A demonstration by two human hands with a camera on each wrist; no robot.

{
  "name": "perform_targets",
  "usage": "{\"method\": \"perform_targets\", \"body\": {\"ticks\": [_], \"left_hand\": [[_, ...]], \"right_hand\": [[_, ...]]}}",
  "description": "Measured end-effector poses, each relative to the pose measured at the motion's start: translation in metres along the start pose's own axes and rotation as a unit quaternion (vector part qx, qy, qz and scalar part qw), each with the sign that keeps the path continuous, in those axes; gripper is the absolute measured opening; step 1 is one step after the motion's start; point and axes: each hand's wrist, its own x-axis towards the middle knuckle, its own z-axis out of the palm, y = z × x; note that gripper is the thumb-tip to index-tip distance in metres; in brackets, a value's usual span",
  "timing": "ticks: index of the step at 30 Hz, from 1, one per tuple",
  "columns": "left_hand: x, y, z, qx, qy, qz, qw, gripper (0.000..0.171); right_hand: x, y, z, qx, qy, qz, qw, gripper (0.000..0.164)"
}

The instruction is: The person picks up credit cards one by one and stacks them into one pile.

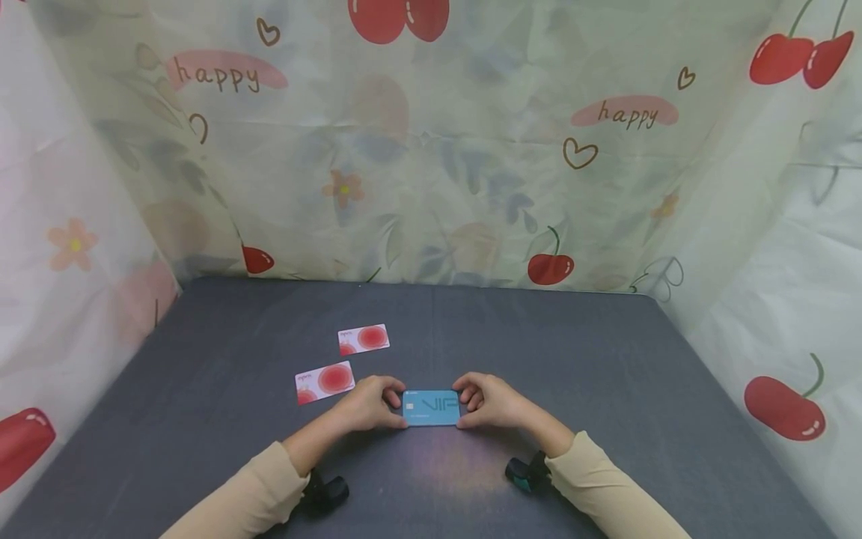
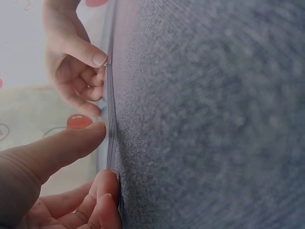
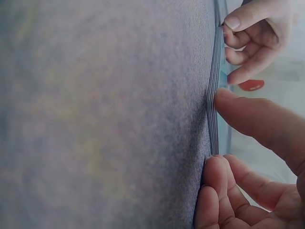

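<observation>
A squared stack of cards (image 1: 431, 409) lies flat on the dark table with a light blue "VIP" card on top. In the wrist views its edge shows several thin layers, the stack edge (image 2: 111, 109) resting against the cloth. My left hand (image 1: 369, 404) grips the stack's left end, thumb at the near corner and curled fingers at the far side. At the opposite end my right hand (image 1: 493, 403) holds the stack the same way. Two white cards with red circles, a nearer card (image 1: 325, 382) and a farther card (image 1: 364, 339), lie apart beyond my left hand.
The dark grey tabletop (image 1: 572, 352) reaches back to a patterned curtain (image 1: 431, 187) with cherries and "happy" prints. Similar curtains hang at both sides. A black wrist device (image 1: 326, 492) is below my left forearm, and another wrist device (image 1: 527, 473) is below the right.
</observation>
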Motion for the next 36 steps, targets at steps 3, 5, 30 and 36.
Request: {"method": "perform_targets", "body": {"ticks": [3, 5, 30, 36], "left_hand": [[0.000, 0.000, 0.000, -0.001, 0.001, -0.002, 1.0000, 0.051], [0.000, 0.000, -0.001, -0.001, 0.003, -0.001, 1.0000, 0.051], [-0.001, -0.006, -0.015, -0.020, 0.016, -0.021, 0.9994, 0.052], [-0.001, -0.011, -0.022, -0.036, 0.023, -0.008, 0.9991, 0.053]], "right_hand": [[0.000, 0.000, -0.001, 0.002, 0.000, 0.000, 1.000, 0.051], [0.000, 0.000, -0.001, 0.003, -0.001, -0.002, 1.000, 0.051], [0.010, -0.011, -0.011, -0.033, 0.017, -0.018, 0.999, 0.038], [0.018, -0.013, -0.014, -0.041, 0.024, -0.032, 0.998, 0.035]]}}
